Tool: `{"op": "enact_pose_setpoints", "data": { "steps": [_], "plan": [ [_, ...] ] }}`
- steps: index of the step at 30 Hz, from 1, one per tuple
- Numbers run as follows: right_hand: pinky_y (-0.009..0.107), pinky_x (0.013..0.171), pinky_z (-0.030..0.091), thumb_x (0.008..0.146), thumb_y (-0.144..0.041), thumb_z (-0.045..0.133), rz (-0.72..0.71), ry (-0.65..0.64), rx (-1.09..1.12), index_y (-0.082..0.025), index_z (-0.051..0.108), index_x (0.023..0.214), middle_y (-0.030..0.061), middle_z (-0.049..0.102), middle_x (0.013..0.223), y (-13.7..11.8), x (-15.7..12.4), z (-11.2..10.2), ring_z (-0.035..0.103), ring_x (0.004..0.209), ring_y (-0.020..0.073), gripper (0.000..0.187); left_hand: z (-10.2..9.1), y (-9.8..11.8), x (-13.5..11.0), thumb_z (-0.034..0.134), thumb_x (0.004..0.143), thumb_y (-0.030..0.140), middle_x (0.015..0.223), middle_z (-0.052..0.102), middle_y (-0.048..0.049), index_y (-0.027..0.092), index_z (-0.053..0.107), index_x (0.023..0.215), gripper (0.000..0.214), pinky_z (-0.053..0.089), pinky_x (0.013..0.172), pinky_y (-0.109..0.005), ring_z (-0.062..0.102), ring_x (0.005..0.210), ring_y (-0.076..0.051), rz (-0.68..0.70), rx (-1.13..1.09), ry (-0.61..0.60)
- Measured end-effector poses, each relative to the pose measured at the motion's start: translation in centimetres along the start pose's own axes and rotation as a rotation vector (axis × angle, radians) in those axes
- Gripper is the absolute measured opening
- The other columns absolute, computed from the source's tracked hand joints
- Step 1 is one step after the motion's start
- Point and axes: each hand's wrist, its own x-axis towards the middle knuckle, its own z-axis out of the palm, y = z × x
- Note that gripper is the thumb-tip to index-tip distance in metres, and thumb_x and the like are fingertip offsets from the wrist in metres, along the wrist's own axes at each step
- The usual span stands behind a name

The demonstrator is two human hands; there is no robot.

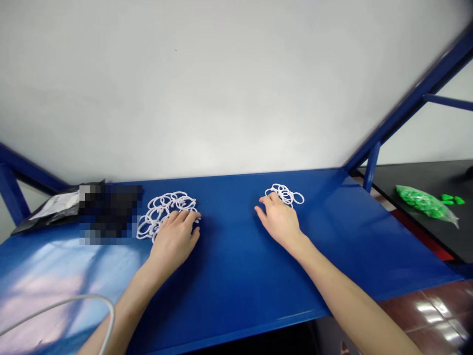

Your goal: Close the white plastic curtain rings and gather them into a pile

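A large heap of white plastic rings [162,209] lies on the blue shelf board [236,256] at the left. My left hand [175,239] rests palm down at the heap's right edge, its fingertips curled onto the rings there. A smaller pile of white rings [287,194] sits further right. My right hand [277,219] lies flat just in front of that pile, fingers stretched out and touching its near edge. Neither hand has lifted a ring off the board.
A black packet with a white label [55,207] lies at the far left beside a blurred patch. Blue frame struts [406,106] rise at the right. A bag of green pieces [424,202] sits on a black table at the right. A white cable [74,305] loops at lower left.
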Motion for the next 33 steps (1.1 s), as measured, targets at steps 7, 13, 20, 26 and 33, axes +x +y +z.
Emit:
{"op": "enact_pose_setpoints", "data": {
  "steps": [7, 13, 20, 26, 33],
  "plan": [
    [0.037, 0.070, 0.062, 0.101, -0.032, 0.061, -0.373, -0.145, 0.251, -0.017, 0.062, 0.129, 0.0117, 0.064, 0.121, -3.3, -2.0, 0.3, 0.073, 0.086, 0.0228, 0.032, 0.2, 1.4, 0.2, 0.048, 0.096, 0.018, 0.094, 0.074, -0.0083, 0.020, 0.064, 0.104, 0.018, 0.047, 0.080, -0.043, 0.061, 0.090, -0.029, 0.042, -0.145, 0.064],
    [0.036, 0.082, 0.061, 0.105, -0.028, 0.052, -0.458, -0.075, 0.573, -0.020, 0.058, 0.127, 0.0110, 0.062, 0.138, -4.0, -2.6, 0.6, 0.073, 0.101, 0.0203, 0.024, -0.9, 4.4, -0.6, 0.052, 0.098, 0.023, 0.102, 0.065, -0.0026, 0.024, 0.058, 0.104, 0.009, 0.051, 0.086, -0.034, 0.062, 0.096, -0.019, 0.030, -0.654, -0.101],
    [0.026, 0.072, 0.054, 0.102, -0.024, 0.060, -0.339, -0.118, 0.909, -0.022, 0.064, 0.103, 0.0022, 0.072, 0.102, -4.0, -2.6, 1.1, 0.070, 0.082, 0.0146, 0.005, -1.3, 5.6, -0.7, 0.053, 0.100, 0.031, 0.099, 0.067, -0.0015, 0.024, 0.060, 0.103, 0.011, 0.055, 0.085, -0.030, 0.066, 0.093, -0.016, -0.148, -1.015, -0.147],
    [0.025, 0.076, 0.053, 0.101, -0.023, 0.062, -0.335, 0.015, 1.027, -0.022, 0.068, 0.100, 0.0013, 0.073, 0.096, -4.2, -2.8, 1.7, 0.070, 0.085, 0.0145, 0.006, -0.9, 5.2, -0.5, 0.066, 0.093, 0.045, 0.098, 0.077, -0.0008, 0.024, 0.072, 0.099, 0.022, 0.056, 0.082, -0.030, 0.072, 0.090, -0.019, -0.315, -0.999, -0.161],
    [0.023, 0.074, 0.054, 0.100, -0.025, 0.064, -0.311, 0.058, 1.057, -0.022, 0.072, 0.102, 0.0011, 0.074, 0.094, -4.5, -3.0, 1.6, 0.070, 0.080, 0.0131, 0.008, -1.2, 5.3, -0.6, 0.069, 0.092, 0.032, 0.085, 0.079, 0.0040, 0.027, 0.077, 0.091, 0.010, 0.055, 0.073, -0.024, 0.073, 0.076, -0.014, -0.161, -0.855, -0.001]
  ]
}}
